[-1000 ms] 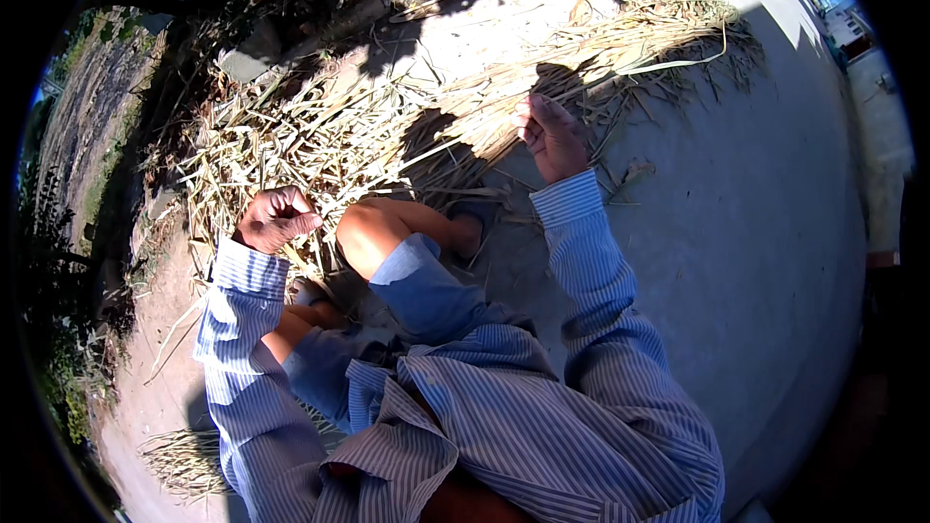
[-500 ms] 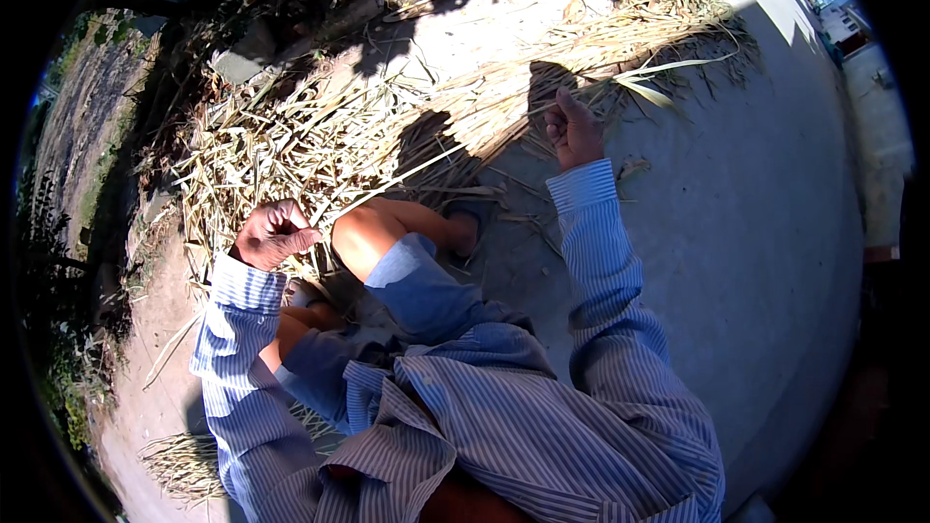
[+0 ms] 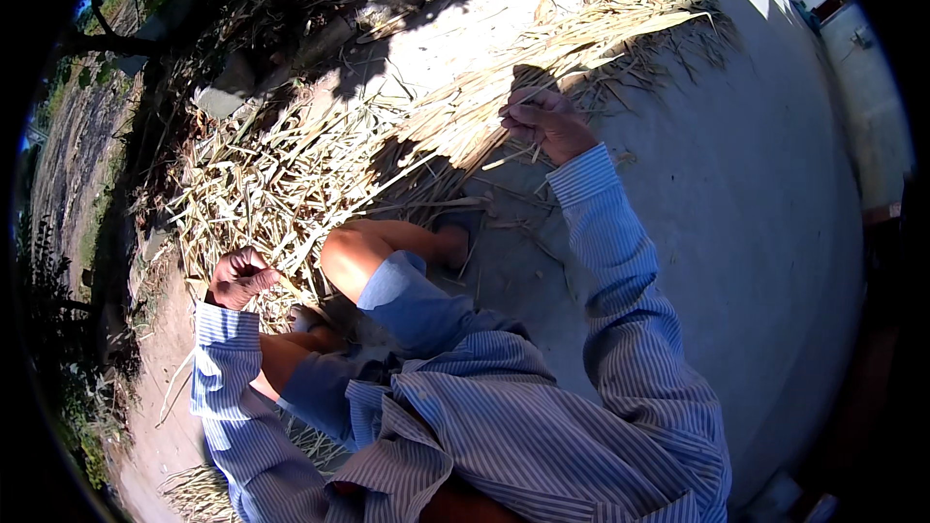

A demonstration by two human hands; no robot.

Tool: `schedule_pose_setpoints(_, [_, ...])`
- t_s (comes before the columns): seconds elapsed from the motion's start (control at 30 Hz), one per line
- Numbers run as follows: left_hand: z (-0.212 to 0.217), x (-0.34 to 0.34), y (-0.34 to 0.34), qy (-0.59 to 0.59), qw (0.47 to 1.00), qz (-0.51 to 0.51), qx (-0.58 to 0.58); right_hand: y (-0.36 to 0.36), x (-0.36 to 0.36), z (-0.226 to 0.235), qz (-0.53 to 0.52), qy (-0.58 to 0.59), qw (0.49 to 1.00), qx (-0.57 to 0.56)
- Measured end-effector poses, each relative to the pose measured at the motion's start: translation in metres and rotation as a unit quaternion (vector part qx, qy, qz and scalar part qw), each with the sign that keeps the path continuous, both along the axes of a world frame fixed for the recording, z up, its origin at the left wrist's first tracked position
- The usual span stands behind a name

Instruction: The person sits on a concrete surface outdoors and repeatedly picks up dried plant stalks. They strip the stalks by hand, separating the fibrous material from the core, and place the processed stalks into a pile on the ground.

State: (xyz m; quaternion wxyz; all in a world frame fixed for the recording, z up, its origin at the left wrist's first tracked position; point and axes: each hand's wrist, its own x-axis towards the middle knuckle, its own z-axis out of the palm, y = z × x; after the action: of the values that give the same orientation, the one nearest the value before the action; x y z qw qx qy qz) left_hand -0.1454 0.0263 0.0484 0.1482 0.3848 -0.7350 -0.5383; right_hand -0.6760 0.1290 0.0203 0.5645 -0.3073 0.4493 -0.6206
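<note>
My left hand (image 3: 242, 278) is closed in a pinch at the left edge of a spread of dry straw-like stalks (image 3: 276, 184), beside my bent knee. A thin dry stalk runs from its fingers toward the right, hard to separate from the pile. My right hand (image 3: 548, 124) is closed, thumb against fingers, over the near side of a long bundle of dry stalks (image 3: 465, 126). A broad pale leaf blade (image 3: 635, 34) stretches from beyond this hand toward the far right. What lies inside its fingers is partly hidden.
Smooth concrete ground (image 3: 736, 223) lies in shade on the right. Stones (image 3: 228, 87) and dark brush border the far left. Another small heap of stalks (image 3: 199, 492) is at the lower left. My sandalled feet rest close to the pile.
My left hand has drawn back to the left and nearer me. My right hand has turned from upright to reaching leftward over the bundle. The pale leaf blade has shifted farther away.
</note>
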Motion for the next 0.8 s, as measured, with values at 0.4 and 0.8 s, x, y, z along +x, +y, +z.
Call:
schedule_pose_setpoints(0.4, [-0.004,-0.001,0.003,-0.01,0.999,-0.006,-0.034,-0.007,0.017,-0.005,-0.026,0.064,0.997,0.032])
schedule_pose_setpoints(0.8, [0.054,-0.012,0.023,-0.094,0.988,-0.025,-0.121,-0.011,-0.016,-0.086,0.118,0.64,0.697,0.302])
